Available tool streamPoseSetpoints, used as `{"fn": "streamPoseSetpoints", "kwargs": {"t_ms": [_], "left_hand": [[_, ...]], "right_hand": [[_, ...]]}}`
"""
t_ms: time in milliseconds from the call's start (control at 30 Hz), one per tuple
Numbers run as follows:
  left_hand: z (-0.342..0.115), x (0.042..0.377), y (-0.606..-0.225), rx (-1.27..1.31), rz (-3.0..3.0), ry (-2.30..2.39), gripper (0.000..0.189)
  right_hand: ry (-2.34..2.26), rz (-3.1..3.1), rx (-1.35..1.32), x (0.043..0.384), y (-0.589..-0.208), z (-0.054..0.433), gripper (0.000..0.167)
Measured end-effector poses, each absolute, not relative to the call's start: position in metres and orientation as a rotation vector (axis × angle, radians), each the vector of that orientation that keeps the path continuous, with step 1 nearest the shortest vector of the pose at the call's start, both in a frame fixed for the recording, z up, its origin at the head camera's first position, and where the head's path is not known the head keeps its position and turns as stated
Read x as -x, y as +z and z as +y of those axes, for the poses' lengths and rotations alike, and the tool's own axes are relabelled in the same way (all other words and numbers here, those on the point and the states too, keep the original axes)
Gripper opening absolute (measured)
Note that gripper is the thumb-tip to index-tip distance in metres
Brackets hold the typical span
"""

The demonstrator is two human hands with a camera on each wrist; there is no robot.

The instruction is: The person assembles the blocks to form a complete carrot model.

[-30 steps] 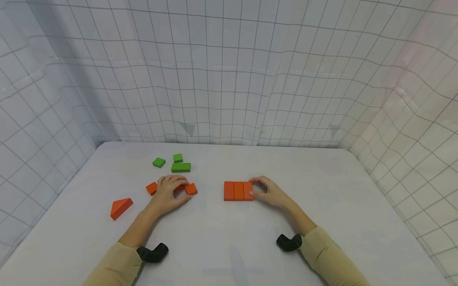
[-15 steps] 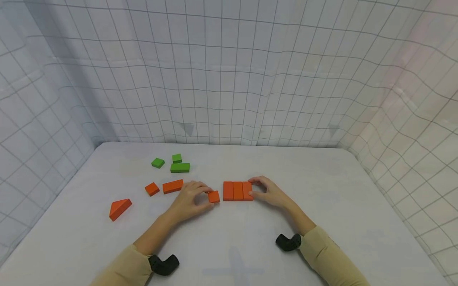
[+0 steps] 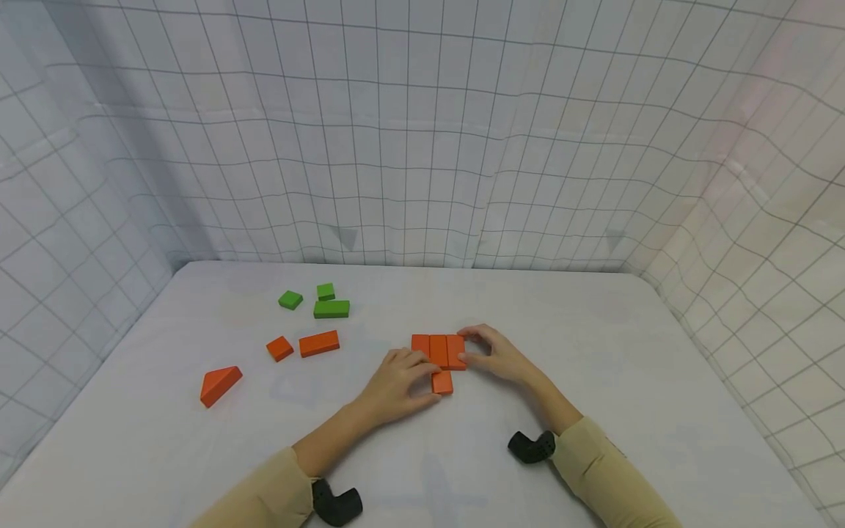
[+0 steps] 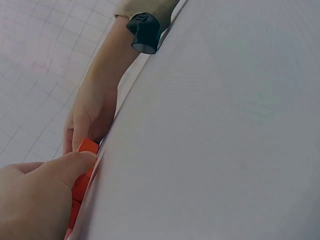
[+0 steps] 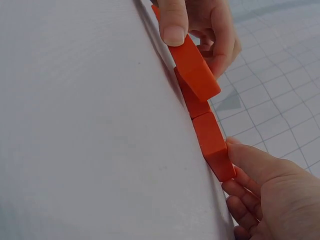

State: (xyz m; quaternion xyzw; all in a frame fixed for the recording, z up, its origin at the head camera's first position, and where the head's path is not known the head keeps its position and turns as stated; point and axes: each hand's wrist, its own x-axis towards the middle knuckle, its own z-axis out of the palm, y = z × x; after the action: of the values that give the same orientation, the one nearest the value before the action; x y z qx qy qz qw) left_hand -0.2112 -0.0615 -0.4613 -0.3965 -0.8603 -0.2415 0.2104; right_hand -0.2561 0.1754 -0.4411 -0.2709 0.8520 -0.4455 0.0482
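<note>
In the head view, a small square orange block [image 3: 442,383] lies between the thumb and fingers of my left hand [image 3: 396,387], which pinches it. That block is just in front of a row of orange rectangular blocks [image 3: 439,351] laid side by side; whether it touches them I cannot tell. My left fingers cover part of the row's left end. At the row's right end, my right hand [image 3: 498,356] holds the last block by its edge. The right wrist view shows my right thumb against that end block [image 5: 214,142], with the left-held block [image 5: 197,72] above it.
On the left lie an orange rectangular block [image 3: 320,344], a small orange block [image 3: 280,348] and an orange triangular block [image 3: 221,386]. Farther back are a long green block [image 3: 331,309] and two small green ones. A gridded white curtain [image 3: 422,147] stands behind the white table [image 3: 561,315].
My left hand has carried the small orange block rightward from beside the loose orange blocks to the front of the row. My right hand has stayed at the row's right end.
</note>
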Motion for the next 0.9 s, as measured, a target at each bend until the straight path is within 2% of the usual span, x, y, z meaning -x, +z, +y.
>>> {"fn": "streamPoseSetpoints", "kwargs": {"t_ms": [567,900], "left_hand": [[-0.0535,0.2101,-0.4629,1.108,-2.346,-0.583,0.033],[-0.0529,0.2140,-0.4682,1.120,-2.205,-0.602,0.025]], "right_hand": [[-1.330,2.602,0.844,0.2623,-0.4480,0.1803,0.043],[-1.340,2.595,0.835,0.2620,-0.4481,0.1806,0.044]]}}
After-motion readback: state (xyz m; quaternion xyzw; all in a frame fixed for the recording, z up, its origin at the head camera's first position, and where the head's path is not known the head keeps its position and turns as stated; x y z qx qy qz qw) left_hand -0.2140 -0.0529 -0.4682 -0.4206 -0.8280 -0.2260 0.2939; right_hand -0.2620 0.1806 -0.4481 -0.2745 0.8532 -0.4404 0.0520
